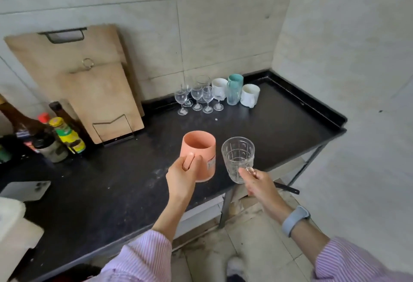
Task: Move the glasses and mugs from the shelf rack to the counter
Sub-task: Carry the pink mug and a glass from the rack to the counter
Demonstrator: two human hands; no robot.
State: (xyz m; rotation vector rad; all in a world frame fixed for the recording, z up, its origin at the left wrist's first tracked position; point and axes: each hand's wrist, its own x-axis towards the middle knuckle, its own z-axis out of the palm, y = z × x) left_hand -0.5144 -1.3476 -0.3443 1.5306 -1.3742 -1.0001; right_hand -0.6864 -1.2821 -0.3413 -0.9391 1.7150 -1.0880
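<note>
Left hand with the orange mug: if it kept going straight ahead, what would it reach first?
Probably the cluster of wine glasses at the back of the counter. The left hand points that way; the stretch between looks free, though depth is unclear.

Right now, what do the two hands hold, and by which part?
The left hand holds the orange mug by its handle. The right hand holds the clear glass mug by its handle.

A home kitchen is showing here: a black worktop (279,125) is running into a tiled wall corner, wooden cutting boards (89,85) are leaning against the back wall, and sauce bottles (67,134) are crowding its left edge, with stemmed glasses (196,98) standing near the back.
</note>
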